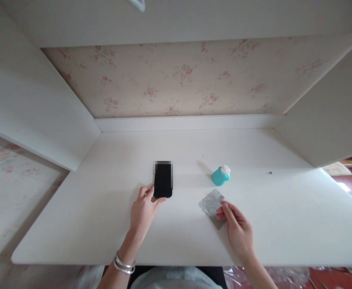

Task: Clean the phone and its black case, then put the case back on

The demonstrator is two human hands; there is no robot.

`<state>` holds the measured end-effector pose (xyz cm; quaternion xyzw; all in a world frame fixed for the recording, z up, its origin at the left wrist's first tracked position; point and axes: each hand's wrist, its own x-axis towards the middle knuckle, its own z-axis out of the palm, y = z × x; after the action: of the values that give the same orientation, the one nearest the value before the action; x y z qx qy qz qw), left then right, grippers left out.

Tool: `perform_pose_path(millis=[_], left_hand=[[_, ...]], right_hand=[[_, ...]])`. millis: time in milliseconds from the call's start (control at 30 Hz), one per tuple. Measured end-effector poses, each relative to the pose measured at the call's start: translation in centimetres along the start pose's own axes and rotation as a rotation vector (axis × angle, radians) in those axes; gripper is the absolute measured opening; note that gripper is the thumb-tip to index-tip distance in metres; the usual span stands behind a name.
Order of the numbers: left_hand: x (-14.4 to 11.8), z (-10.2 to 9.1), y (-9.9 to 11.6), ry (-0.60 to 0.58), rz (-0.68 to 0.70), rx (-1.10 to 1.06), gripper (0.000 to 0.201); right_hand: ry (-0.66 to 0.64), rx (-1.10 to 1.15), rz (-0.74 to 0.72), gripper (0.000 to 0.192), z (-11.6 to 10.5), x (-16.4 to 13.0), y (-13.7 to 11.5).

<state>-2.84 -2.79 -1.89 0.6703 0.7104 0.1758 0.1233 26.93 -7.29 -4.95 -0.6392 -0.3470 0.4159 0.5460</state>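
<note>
A black smartphone (163,180) lies or is held just over the white desk, its screen dark and its upper part pixelated. My left hand (144,206) grips its lower left corner, fingers at the side and thumb along the bottom edge. To the right, my right hand (239,228) is closed, pinching the right corner of a thin grey cloth (212,202) between thumb and fingers. Just beyond the cloth stands a small teal bottle (219,176) with a white top, touched by neither hand.
The white desk (118,237) has a low ledge and a floral wall (164,80) behind it. White panels (329,100) rise at both sides, and a cabinet hangs overhead. A tiny dark speck (270,173) lies on the right. Clear plastic (266,277) shows below the front edge.
</note>
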Motion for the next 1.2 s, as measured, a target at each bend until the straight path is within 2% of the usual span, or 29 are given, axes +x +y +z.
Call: perform_pose_path(millis=[200,300,367,400,433,500,567,633,700,1200], left_hand=[[0.2,-0.2,0.1,-0.079,-0.015,0.074,0.046],[-0.1,-0.2,0.2,-0.010,-0.040,0.004,0.051],[-1.1,-0.3,0.4,0.032,-0.080,-0.171,0.045],[-1.8,-0.3,0.6,0.014,-0.098,-0.310,0.037],[-2.7,-0.3,0.9,-0.054,-0.148,-0.470,0.033],[-4.6,-0.3,1.5,-0.189,-0.236,-0.742,0.042],[-6.3,0.0,2.2,-0.259,-0.206,-0.834,0.049],[-7.4,0.3,2.7,-0.310,-0.125,-0.820,0.050],[-7.6,0.7,3.0,-0.312,-0.074,-0.780,0.047],[-7.0,1.7,3.2,-0.250,-0.011,-0.693,0.043]], right_hand=[[-0.010,-0.150,-0.043,0.038,0.4,-1.7,-1.0],[-0.167,-0.325,-0.166,0.036,1.3,-2.8,-1.9],[-0.310,-0.379,-0.249,0.045,2.2,-3.5,-2.3],[-0.373,-0.384,-0.273,0.052,2.8,-3.9,-2.5],[-0.419,-0.385,-0.281,0.056,3.4,-4.2,-2.6],[-0.492,-0.389,-0.272,0.058,4.6,-4.9,-2.6],[-0.546,-0.398,-0.261,0.058,5.6,-5.3,-2.5],[-0.585,-0.413,-0.263,0.056,6.5,-5.5,-2.3],[-0.602,-0.429,-0.270,0.055,7.0,-5.6,-2.2],[-0.628,-0.508,-0.298,0.048,7.5,-5.4,-1.5]])
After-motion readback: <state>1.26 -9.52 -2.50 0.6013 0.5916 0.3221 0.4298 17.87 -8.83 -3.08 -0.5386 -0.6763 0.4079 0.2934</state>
